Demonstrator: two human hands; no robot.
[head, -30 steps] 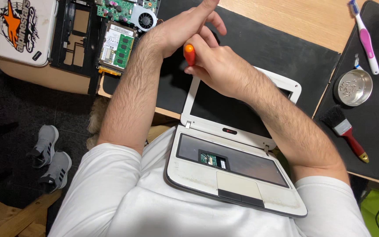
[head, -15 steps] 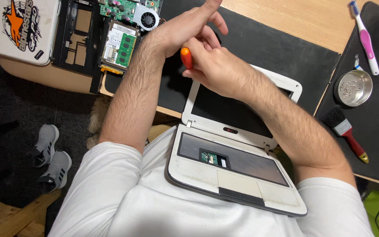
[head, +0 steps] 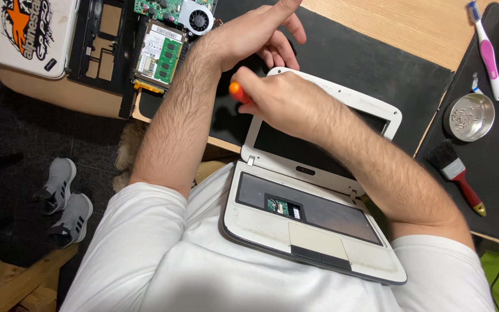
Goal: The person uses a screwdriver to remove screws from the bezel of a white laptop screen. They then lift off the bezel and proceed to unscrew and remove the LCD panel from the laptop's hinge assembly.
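A small white laptop rests on my lap, keyboard removed, with a little green board showing in the bare tray. Its open lid leans against the table edge. My right hand is closed around an orange-handled screwdriver at the lid's upper left corner; the tool's tip is hidden. My left hand hovers just above that corner, fingers apart and curled down toward the lid's top edge, holding nothing I can see.
A dismantled black laptop with a green circuit board and a fan lies at the table's left, beside a white cover. At the right lie a toothbrush, a metal bowl and a red-handled brush. Grey shoes sit on the floor.
My right hand has drawn the screwdriver a little down and left, toward me. My left hand has stayed above the lid's corner.
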